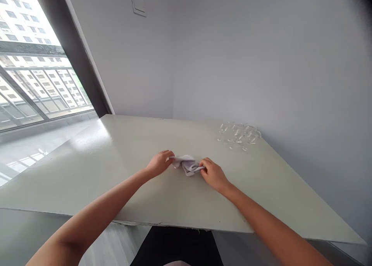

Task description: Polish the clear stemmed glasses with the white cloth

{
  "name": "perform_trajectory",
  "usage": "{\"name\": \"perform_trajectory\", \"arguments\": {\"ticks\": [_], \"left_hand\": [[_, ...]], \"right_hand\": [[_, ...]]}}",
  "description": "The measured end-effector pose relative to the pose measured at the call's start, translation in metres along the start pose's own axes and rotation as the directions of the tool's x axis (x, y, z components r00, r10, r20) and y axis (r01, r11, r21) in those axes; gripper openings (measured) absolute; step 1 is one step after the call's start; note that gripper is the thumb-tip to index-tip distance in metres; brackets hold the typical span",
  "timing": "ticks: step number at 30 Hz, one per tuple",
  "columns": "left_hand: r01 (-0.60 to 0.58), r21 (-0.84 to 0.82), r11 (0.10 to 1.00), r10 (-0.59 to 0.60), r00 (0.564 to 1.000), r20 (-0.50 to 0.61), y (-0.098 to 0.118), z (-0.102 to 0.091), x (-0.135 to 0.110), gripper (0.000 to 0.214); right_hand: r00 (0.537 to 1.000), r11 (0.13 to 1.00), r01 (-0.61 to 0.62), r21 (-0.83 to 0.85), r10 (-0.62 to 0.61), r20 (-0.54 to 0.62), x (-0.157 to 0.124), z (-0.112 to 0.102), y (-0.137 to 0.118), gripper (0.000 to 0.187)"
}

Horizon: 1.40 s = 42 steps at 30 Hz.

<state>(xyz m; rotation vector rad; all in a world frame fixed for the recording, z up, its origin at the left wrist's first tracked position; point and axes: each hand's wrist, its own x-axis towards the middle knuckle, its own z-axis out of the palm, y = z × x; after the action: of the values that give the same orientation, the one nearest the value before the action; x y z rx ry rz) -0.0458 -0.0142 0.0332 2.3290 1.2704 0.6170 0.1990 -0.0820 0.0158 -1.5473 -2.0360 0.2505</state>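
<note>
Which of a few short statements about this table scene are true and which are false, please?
1. The left hand and the right hand both hold the cloth on the table. True.
2. The glasses stand at the table's near left corner. False: they stand at its far right, by the wall.
3. A window is on the person's left. True.
4. The cloth lies spread out flat. False: it is bunched up between the hands.
</note>
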Motion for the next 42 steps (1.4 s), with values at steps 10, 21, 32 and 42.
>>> {"name": "perform_trajectory", "arguments": {"ticks": [10,21,32,42], "left_hand": [[0.103,-0.166,0.981,-0.158,0.917,-0.366,0.024,-0.064,0.019,0.02],[-0.022,0.066,0.998,0.012,0.988,0.152,0.042,-0.018,-0.023,0.039],[-0.376,0.177,0.909,0.298,0.886,0.355,0.027,0.089,0.059,0.07],[0.002,0.3,0.954,-0.061,0.981,0.186,-0.072,0.041,0.163,0.06]], "right_hand": [[0.939,0.996,0.007,0.085,0.023,-0.344,0.067,-0.035,0.037,0.009],[0.991,0.992,-0.12,-0.034,0.118,-0.062,0.022,0.0,0.089,0.032],[0.987,0.983,-0.112,0.148,0.127,-0.101,0.014,-0.001,0.08,0.023],[0.946,0.911,-0.305,0.278,0.324,-0.022,0.011,-0.005,0.086,0.023]]}}
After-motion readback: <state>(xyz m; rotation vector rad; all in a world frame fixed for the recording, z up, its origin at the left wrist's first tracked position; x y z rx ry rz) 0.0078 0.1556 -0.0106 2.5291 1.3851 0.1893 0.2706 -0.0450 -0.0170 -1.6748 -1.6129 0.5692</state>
